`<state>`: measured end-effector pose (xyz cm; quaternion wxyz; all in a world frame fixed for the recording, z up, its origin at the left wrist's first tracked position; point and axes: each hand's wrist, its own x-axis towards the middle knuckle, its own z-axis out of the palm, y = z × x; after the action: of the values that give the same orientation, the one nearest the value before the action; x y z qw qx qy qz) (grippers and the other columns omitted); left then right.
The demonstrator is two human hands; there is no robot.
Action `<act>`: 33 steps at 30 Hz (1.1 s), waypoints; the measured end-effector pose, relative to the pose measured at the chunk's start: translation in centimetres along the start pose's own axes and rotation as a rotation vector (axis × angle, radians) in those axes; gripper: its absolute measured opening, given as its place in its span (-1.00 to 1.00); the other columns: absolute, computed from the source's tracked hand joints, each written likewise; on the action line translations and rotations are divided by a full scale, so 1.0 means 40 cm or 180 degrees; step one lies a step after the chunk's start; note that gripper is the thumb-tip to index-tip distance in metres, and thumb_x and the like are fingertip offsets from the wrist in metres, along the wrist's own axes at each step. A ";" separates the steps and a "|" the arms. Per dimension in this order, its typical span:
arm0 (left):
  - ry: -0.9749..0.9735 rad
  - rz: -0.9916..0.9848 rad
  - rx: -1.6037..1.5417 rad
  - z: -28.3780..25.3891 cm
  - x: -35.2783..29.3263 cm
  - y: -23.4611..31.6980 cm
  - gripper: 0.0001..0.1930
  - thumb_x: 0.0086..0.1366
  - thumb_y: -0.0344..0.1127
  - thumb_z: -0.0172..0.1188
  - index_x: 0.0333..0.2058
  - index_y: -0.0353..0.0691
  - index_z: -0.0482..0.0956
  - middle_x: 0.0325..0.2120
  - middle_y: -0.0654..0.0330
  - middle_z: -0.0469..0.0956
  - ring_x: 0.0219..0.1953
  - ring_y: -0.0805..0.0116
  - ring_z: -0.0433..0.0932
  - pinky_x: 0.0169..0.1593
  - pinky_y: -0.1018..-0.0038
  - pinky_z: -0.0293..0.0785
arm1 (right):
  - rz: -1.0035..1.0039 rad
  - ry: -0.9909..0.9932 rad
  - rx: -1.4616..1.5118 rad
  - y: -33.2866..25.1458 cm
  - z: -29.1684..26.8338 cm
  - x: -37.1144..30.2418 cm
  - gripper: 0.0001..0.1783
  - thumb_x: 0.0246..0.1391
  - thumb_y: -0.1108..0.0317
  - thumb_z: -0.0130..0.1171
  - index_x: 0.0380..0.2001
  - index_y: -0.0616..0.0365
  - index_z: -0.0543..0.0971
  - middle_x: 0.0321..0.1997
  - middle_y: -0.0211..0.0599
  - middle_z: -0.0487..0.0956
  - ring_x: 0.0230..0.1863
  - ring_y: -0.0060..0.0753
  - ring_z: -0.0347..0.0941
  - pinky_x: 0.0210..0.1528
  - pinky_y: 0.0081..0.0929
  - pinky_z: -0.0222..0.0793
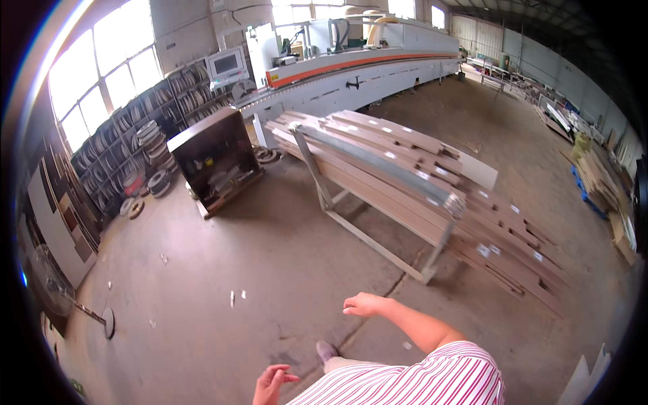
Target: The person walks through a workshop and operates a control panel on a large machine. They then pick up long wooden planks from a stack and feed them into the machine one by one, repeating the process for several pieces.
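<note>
I look down at a concrete workshop floor. My left hand (272, 383) hangs low at the bottom edge, fingers loosely apart, holding nothing. My right hand (363, 305) swings out in front of me over bare floor, fingers curled but empty. A striped red and white shirt (432, 381) and one shoe (327, 350) show below. Ahead of the right hand lies a long stack of brown boards (405, 172) resting by a grey metal roller stand (378, 169). Neither hand touches anything.
A dark wooden cabinet (216, 158) stands left of the boards. Racks with rolls of edge banding (145, 145) line the left wall under windows. A long white and orange machine (358, 67) runs across the back. More board piles (597, 175) sit far right. A fan stand base (106, 322) stands at the left.
</note>
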<state>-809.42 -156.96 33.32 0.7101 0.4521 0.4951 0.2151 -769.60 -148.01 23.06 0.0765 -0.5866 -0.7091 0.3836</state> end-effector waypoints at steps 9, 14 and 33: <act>0.0857 -0.0089 -0.0163 -0.442 0.487 0.131 -0.67 0.45 -0.13 0.09 -0.09 -0.31 0.56 -0.31 0.20 0.64 -0.25 0.50 0.59 -0.13 0.53 0.53 | -0.0605 -0.0474 0.0123 -0.259 -0.285 0.741 -0.59 0.29 0.00 -0.01 -0.04 0.07 0.54 -0.14 -0.01 0.64 -0.05 0.06 0.54 0.02 -0.09 0.42; 0.0943 -0.0238 -0.0798 -0.719 0.731 0.307 -0.66 0.48 -0.19 -0.02 0.04 -0.35 0.41 -0.23 -0.04 0.64 -0.20 0.25 0.65 -0.12 0.40 0.59 | -0.0825 -0.0241 0.0033 -0.283 -0.425 1.159 -0.61 0.27 0.03 0.01 -0.03 0.06 0.54 -0.14 -0.03 0.64 -0.06 0.05 0.55 0.01 -0.09 0.43; -0.0821 0.0584 0.0543 -1.151 2.426 1.418 -0.70 0.51 -0.20 -0.05 -0.03 -0.30 0.49 -0.23 0.12 0.65 -0.10 0.41 0.60 0.08 0.44 0.45 | 0.0777 0.0732 0.1157 0.087 -1.037 2.320 -0.67 0.23 0.07 0.12 -0.14 0.07 0.63 -0.31 -0.26 0.69 -0.23 -0.35 0.63 -0.11 -0.38 0.50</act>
<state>-802.19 -35.81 27.80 0.7042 0.5778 0.3730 0.1764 -771.59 -46.43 17.93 0.2141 -0.6843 -0.5390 0.4420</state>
